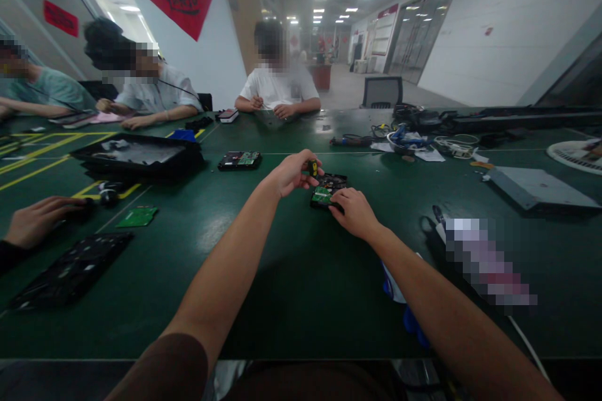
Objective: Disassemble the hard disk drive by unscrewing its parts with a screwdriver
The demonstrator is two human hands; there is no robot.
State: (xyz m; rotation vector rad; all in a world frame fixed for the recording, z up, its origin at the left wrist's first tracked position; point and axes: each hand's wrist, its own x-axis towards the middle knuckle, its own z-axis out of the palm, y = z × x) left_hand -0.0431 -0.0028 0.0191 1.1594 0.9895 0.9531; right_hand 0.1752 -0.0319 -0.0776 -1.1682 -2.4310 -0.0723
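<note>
My left hand (295, 173) is closed around a short screwdriver (313, 168) with a yellow and black handle; its tip is hidden from me. Just below it lies a black hard drive (335, 182) with a green circuit board (322, 194) showing on its near side. The fingers of my right hand (355, 210) grip the near right edge of this drive and touch the board. A second hard drive (239, 160), also with green board visible, rests to the left, apart from both hands.
On the left are a black tray (141, 166), a loose green board (138, 217), a dark casing (70, 266) and a co-worker's hand (40, 219). A grey metal box (540, 188), cables (404, 138) and a power strip (439, 216) lie right. Other people sit across the table.
</note>
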